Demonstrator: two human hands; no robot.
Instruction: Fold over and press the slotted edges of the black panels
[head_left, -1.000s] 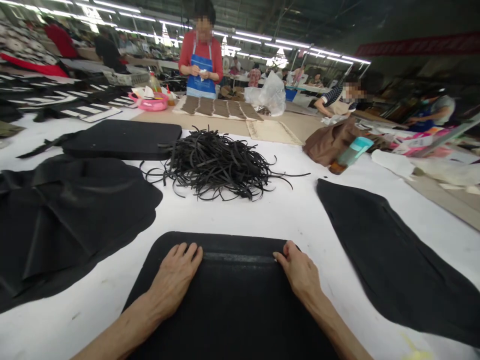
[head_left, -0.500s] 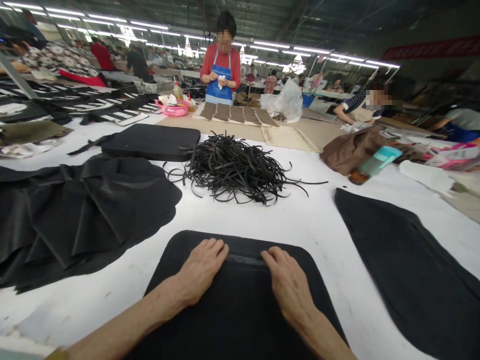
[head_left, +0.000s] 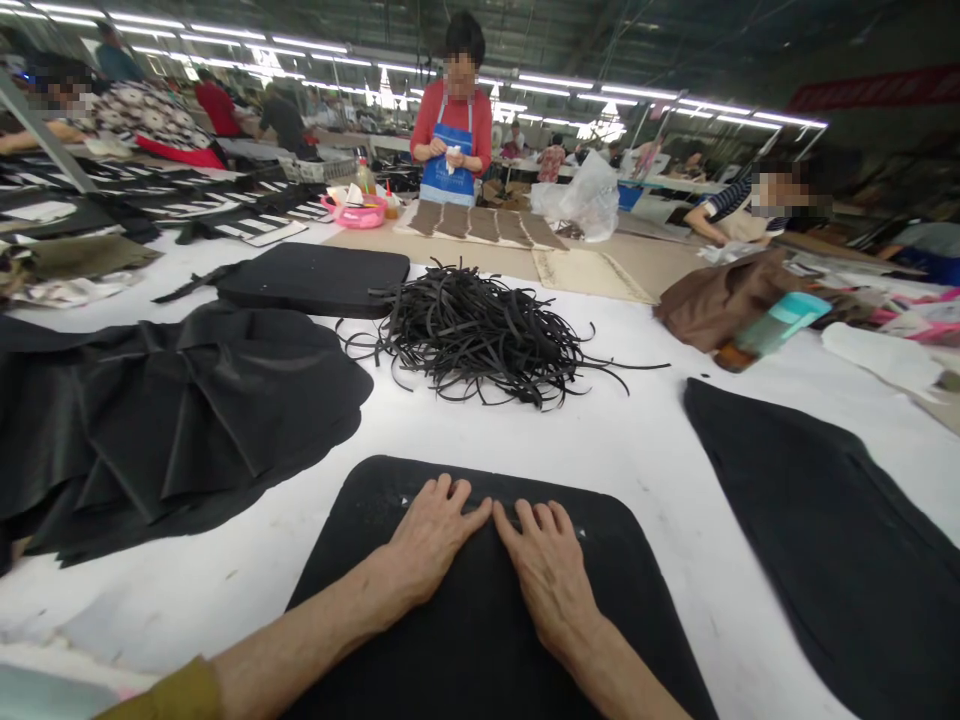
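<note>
Both hands are resting closer together than in the earlier frame, the left hand [head_left: 429, 540] and right hand [head_left: 553, 575] now nearly joining thumbs near the far edge of a black panel [head_left: 480, 645]. That panel is lying flat on the white table [head_left: 585, 440], directly before the person, where both arms are reaching it evenly. Each hand is spreading loosely, fingertips bending down onto the surface and gripping nothing that shows; they are probably pressing to keep the material flat and steady. Beyond the fingers, black strips [head_left: 487, 340] are sitting in a heap well apart from the panel, apparently leaving the arms room. Black sheets [head_left: 225, 390] are lying at the left and another sheet [head_left: 817, 510] at the right, perhaps for easy reach. Further off, a co-worker [head_left: 452, 140] is holding something white.
</note>
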